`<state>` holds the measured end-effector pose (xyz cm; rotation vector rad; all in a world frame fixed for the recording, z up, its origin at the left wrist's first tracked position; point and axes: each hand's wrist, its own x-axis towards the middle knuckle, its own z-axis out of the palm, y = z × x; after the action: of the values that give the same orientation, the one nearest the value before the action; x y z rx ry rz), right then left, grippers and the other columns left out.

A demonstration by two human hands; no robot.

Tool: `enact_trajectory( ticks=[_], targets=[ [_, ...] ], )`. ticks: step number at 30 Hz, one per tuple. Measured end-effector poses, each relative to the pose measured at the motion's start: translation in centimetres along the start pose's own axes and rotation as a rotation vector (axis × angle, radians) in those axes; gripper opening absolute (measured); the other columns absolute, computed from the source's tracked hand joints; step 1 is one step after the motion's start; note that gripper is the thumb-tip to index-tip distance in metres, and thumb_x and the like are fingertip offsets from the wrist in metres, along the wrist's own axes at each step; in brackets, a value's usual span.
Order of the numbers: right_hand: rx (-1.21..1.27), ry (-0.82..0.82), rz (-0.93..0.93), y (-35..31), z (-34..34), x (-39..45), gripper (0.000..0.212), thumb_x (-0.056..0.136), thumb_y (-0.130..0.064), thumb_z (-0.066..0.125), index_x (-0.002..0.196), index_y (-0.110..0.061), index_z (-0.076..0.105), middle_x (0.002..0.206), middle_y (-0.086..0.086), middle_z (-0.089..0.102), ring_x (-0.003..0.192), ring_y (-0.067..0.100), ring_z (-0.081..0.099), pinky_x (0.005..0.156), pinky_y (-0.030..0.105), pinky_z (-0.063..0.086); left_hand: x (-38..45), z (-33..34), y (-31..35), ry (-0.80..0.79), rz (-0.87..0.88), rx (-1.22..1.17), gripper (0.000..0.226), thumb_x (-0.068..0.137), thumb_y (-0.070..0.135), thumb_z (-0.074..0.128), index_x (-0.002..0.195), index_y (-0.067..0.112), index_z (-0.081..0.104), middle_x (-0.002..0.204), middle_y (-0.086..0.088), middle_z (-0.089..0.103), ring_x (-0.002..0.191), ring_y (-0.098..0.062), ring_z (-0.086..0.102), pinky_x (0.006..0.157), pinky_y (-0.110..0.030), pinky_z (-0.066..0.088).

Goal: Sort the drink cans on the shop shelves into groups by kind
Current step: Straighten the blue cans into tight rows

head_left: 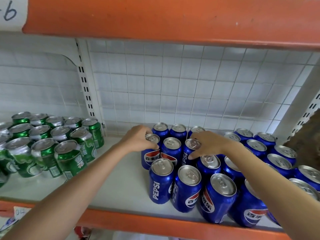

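Several blue Pepsi cans (188, 187) stand upright in rows on the right half of the white shelf (121, 179). Several green cans (71, 156) are grouped on the left. My left hand (138, 140) grips the top of a blue can (150, 156) at the left edge of the Pepsi group, fingers curled round its rim. My right hand (207, 143) grips the top of another blue can (189, 149) in the second row, thumb on its side. Both arms reach in from the bottom of the view.
An orange shelf lip (138, 220) runs along the front, and an orange shelf (155, 18) hangs overhead. A white wire grid (173, 84) backs the shelf. A slotted upright post (86, 84) stands behind the green cans. Bare shelf lies between the two groups.
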<state>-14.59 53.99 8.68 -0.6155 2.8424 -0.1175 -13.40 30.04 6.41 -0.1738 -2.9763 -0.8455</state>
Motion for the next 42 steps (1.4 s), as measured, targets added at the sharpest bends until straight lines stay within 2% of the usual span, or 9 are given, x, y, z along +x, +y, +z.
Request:
enact_trajectory(
  ticks=[6,12,16,19,21,27,32,36,42],
  targets=[
    [-0.101,0.025,0.067,0.7,-0.4,-0.2,0.067,0.073,-0.057,0.066,0.121,-0.014,0.049,0.115,0.002,0.057,0.105,0.024,0.053,0.089,0.038,0.046,0.4,0.1,0.6,-0.027,0.006,-0.007,0.037,0.068,0.037,0.079,0.092,0.012,0.067,0.091,-0.003,0.065,0.083,-0.018,0.060,0.065,-0.031,0.045],
    [-0.178,0.000,0.087,-0.1,-0.9,0.4,0.052,0.074,-0.050,0.066,0.106,-0.011,0.054,0.101,0.005,0.062,0.090,0.023,0.057,0.071,0.031,0.041,-0.1,0.2,0.9,-0.006,0.019,-0.031,0.040,0.070,0.035,0.078,0.098,0.008,0.068,0.097,-0.004,0.067,0.089,-0.019,0.061,0.074,-0.035,0.049],
    [-0.273,-0.020,0.083,-0.9,-1.3,0.6,0.049,0.076,-0.044,0.065,0.108,-0.008,0.057,0.103,0.005,0.058,0.084,0.020,0.053,0.066,0.028,0.038,-0.3,0.6,1.2,0.015,0.023,-0.072,0.041,0.071,0.033,0.078,0.097,0.003,0.068,0.095,-0.010,0.069,0.086,-0.022,0.063,0.066,-0.030,0.045],
    [-0.260,-0.001,-0.008,-1.5,-1.0,0.9,0.067,0.074,-0.053,0.067,0.123,-0.011,0.051,0.122,0.006,0.049,0.109,0.025,0.049,0.084,0.034,0.042,-0.2,0.9,1.2,0.033,0.030,-0.079,0.036,0.071,0.034,0.078,0.089,0.004,0.068,0.086,-0.008,0.069,0.078,-0.020,0.063,0.055,-0.022,0.038],
    [-0.204,0.031,-0.063,-2.1,-0.5,1.3,0.073,0.072,-0.062,0.065,0.122,-0.011,0.050,0.118,0.005,0.053,0.110,0.025,0.050,0.091,0.036,0.041,-0.2,0.9,1.2,0.045,0.031,-0.084,0.032,0.070,0.034,0.078,0.084,0.007,0.069,0.080,-0.004,0.069,0.072,-0.016,0.061,0.051,-0.022,0.035],
    [-0.140,0.160,-0.097,-3.0,1.3,1.9,0.053,0.072,-0.064,0.061,0.090,-0.016,0.050,0.088,-0.003,0.057,0.082,0.018,0.054,0.065,0.030,0.039,-0.2,1.1,1.2,0.065,0.028,-0.087,0.029,0.067,0.033,0.079,0.063,0.013,0.059,0.060,0.004,0.055,0.057,-0.011,0.051,0.048,-0.025,0.029],
    [-0.138,0.134,-0.058,-3.6,1.0,2.4,0.051,0.075,-0.057,0.063,0.093,-0.009,0.055,0.089,0.002,0.058,0.079,0.019,0.054,0.059,0.028,0.037,-0.4,0.9,1.2,0.056,0.052,-0.062,0.036,0.068,0.034,0.080,0.091,0.009,0.069,0.087,0.000,0.060,0.080,-0.017,0.056,0.066,-0.031,0.044],
    [-0.064,0.120,-0.079,-3.1,1.1,2.0,0.052,0.077,-0.056,0.062,0.102,-0.010,0.054,0.099,0.003,0.059,0.087,0.019,0.055,0.071,0.032,0.043,-0.5,0.9,1.0,0.004,0.118,-0.043,0.035,0.069,0.029,0.080,0.097,0.012,0.067,0.086,0.008,0.057,0.084,-0.014,0.056,0.065,-0.025,0.043],
    [-0.057,0.168,-0.113,-3.0,1.5,1.9,0.050,0.076,-0.055,0.063,0.102,-0.014,0.049,0.095,-0.002,0.055,0.086,0.019,0.052,0.079,0.035,0.041,-0.9,-0.3,0.2,-0.078,0.109,0.036,0.057,0.061,0.031,0.085,0.113,0.020,0.064,0.112,0.003,0.064,0.097,-0.015,0.058,0.081,-0.031,0.047]
  ],
)
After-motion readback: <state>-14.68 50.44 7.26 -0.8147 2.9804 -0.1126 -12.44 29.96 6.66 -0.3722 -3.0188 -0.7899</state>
